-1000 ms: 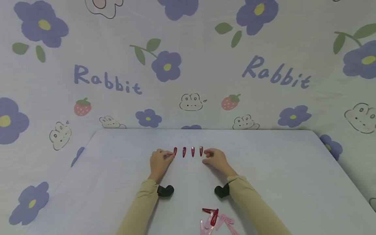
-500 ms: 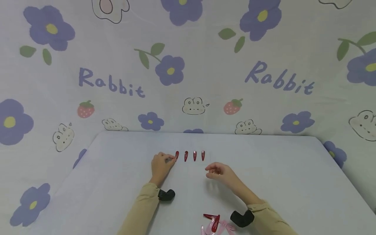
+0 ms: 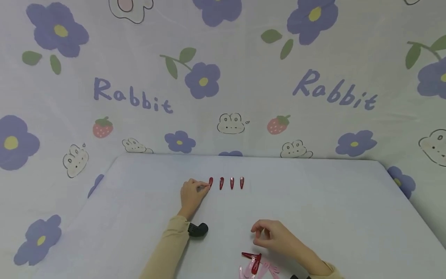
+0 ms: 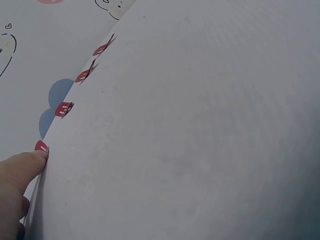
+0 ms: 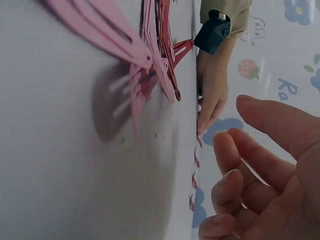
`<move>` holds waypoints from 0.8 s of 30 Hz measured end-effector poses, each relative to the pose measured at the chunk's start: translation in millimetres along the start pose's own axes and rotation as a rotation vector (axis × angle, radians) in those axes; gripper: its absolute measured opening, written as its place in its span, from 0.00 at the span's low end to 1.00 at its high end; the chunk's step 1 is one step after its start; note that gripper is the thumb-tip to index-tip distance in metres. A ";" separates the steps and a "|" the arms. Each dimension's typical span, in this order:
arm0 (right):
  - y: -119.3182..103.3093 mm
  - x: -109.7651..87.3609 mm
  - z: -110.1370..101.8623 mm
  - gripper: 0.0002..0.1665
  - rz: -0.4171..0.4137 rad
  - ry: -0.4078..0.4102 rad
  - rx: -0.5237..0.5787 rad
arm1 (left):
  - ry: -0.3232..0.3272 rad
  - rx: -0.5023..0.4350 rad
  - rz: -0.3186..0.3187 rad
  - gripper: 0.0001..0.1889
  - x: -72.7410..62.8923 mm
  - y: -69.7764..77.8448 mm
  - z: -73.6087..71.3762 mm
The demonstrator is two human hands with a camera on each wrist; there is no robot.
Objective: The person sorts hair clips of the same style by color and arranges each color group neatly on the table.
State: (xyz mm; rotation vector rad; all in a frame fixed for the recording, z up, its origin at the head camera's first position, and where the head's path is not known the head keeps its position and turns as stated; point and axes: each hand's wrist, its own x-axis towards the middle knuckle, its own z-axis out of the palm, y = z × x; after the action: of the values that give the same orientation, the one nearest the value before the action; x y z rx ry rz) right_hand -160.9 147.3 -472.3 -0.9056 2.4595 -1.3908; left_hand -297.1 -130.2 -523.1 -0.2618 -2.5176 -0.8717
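Note:
Several red snap hair clips stand in a row near the far part of the white table (image 3: 146,201). My left hand (image 3: 191,195) pinches the lower end of the leftmost red hair clip (image 3: 211,181) between thumb and index finger. In the left wrist view, a fingertip covers part of that same clip (image 4: 41,146). My right hand (image 3: 277,237) hovers over the table with loosely bent fingers and holds nothing. Just below it lies a loose pile of hair clips, with a red clip (image 3: 256,265) on top of pink clips (image 3: 273,269).
The pile runs past the bottom edge of the head view, and pink clips (image 5: 95,25) loom large in the right wrist view. A backdrop (image 3: 244,89) printed with flowers and rabbits rises behind the table's far edge.
My right hand has left the right end of the row and come back toward the pile near me. The left hand stays at the leftmost clip. The view has shifted slightly.

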 end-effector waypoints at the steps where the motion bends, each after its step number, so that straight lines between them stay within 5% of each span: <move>1: -0.9 0.6 1.9 0.09 -0.009 0.014 -0.018 | 0.006 0.008 0.003 0.07 1.1 -0.7 -0.6; 16: -5.4 -15.2 15.8 0.13 0.104 -0.115 -0.041 | 0.003 -0.003 -0.010 0.06 0.1 1.2 -0.3; 24: -6.0 -16.6 18.4 0.11 0.064 -0.091 -0.135 | 0.009 -0.002 0.002 0.06 -0.5 2.1 -1.3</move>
State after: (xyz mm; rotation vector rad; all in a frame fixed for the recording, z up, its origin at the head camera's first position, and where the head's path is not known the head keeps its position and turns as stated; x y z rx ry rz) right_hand -137.2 141.4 -479.8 -0.8876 2.5143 -1.1491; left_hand -295.5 -129.4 -521.4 -0.2605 -2.5078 -0.8734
